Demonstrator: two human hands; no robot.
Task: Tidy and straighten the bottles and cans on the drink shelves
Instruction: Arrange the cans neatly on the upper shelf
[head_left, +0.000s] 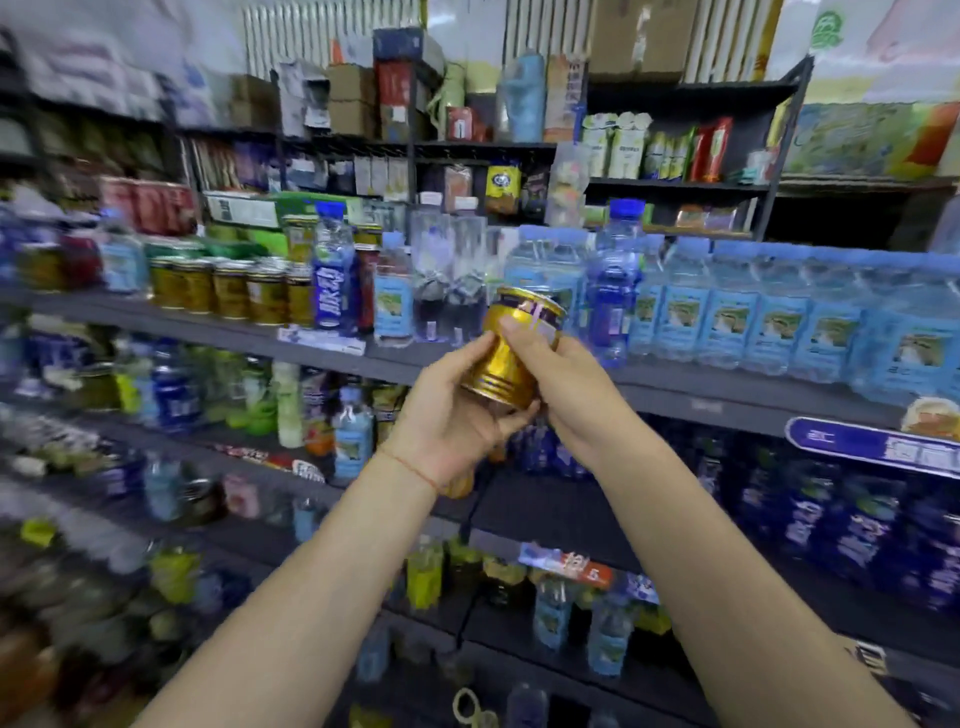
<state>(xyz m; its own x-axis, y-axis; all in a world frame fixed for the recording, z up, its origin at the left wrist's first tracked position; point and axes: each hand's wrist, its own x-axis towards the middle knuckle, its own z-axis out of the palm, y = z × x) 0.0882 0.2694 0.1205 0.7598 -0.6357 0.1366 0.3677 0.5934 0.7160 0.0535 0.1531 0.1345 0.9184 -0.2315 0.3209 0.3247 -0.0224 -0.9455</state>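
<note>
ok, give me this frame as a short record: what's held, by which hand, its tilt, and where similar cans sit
held: gold metal can with dark purple top band
left hand: grips the can's base from below
right hand: fingers curled round its side
tilt: tilted, top toward the shelves
contact: off the shelf, in the air
similar cans: row of gold-labelled cans on the dark upper shelf, left of the held can
right of can: blue-labelled water bottles
focus: left side blurred

— What is held before the shelves?
— A gold can (511, 347), tilted toward one o'clock, is gripped by the left hand (451, 410) from below and the right hand (563, 374) from the side.
— And at nine o'clock of it?
— A row of gold cans (234, 288) is seen on the shelf (208, 325).
</note>
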